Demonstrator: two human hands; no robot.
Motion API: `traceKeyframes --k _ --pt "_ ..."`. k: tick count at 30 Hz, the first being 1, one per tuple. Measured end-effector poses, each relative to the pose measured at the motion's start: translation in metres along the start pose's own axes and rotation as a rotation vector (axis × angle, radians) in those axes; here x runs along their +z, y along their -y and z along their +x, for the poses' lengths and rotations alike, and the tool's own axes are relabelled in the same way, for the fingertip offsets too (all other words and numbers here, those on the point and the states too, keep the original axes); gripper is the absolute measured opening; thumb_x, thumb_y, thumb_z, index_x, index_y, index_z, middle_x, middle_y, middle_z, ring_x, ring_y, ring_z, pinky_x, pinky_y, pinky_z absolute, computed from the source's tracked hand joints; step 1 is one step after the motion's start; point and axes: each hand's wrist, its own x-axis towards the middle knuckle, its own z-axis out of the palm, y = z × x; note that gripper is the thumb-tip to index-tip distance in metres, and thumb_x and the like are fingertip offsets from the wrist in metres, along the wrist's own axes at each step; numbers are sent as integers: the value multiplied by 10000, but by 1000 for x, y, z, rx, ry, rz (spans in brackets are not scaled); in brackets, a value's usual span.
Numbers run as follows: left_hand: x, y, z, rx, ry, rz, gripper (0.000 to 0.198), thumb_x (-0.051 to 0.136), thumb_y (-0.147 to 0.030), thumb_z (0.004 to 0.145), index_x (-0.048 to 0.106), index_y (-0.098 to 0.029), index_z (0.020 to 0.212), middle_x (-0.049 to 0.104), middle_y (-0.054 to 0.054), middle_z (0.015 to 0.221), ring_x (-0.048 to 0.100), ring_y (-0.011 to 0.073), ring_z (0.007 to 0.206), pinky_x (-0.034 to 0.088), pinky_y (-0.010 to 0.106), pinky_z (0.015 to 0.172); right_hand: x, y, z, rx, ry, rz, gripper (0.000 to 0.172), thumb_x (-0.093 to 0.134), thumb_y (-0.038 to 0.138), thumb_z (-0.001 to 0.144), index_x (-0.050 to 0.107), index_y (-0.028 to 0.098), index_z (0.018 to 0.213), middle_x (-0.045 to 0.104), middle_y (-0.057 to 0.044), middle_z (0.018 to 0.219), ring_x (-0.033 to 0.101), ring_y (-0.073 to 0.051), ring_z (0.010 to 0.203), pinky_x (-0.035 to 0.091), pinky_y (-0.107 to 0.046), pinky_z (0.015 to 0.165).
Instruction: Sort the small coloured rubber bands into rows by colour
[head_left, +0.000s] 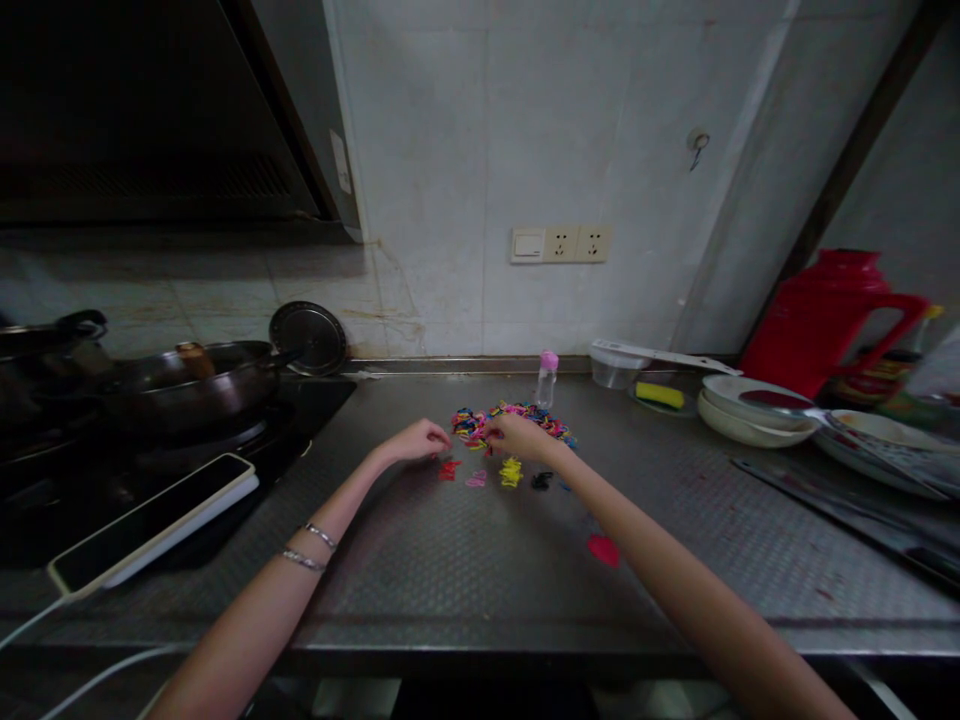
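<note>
Dozens of mixed bands [466, 423] lie heaped on the counter [427, 580], with the right hand [516, 437], fingers bent downward, over their near side. The left hand [421, 441], fingers curled, hovers just left of the heap, slightly beyond the red bands [448, 470]; I can't tell whether either pinches anything.

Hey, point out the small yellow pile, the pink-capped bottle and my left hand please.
Small yellow pile [511, 472]: head view, middle of the pile.
Pink-capped bottle [546, 384]: head view, its clear body.
Left hand [417, 440]: head view, middle of the hand.
</note>
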Motion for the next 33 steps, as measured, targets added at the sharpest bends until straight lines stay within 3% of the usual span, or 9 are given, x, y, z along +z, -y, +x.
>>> traceKeyframes --k 8,16,25,33 --pt "5 1 3 -23 -151 -14 349 465 -211 685 629 -89 969 532 -15 537 428 84 483 290 181 470 23 20 13 47 -20 -89 298 430 189 800 655 248 986 572 -60 1139 571 -169 967 403 -235 799" --pt "9 6 6 -5 -177 -49 342 462 -202 687 633 -89 961 575 2 581 460 94 510 316 188 492 26 28 20 72 -3 -115 287 421 160 789 653 246 933 641 -49 992 591 -188 916 426 -260 754" --pt "8 6 7 10 -182 -24 356 458 -191 684 633 -87 976 592 13 606 453 90 506 315 188 490 20 34 18 71 -46 -99 292 420 269 830 593 236 1063 619 -83 1049 571 -207 970 412 -272 789" --pt "0 14 10 -113 -315 -38 255 478 -201 668 664 -78 793 594 28 579 485 107 526 349 196 493 20 65 9 -17 -82 -21 364 403 154 794 564 236 1109 638 -52 1031 588 -173 935 419 -237 758"
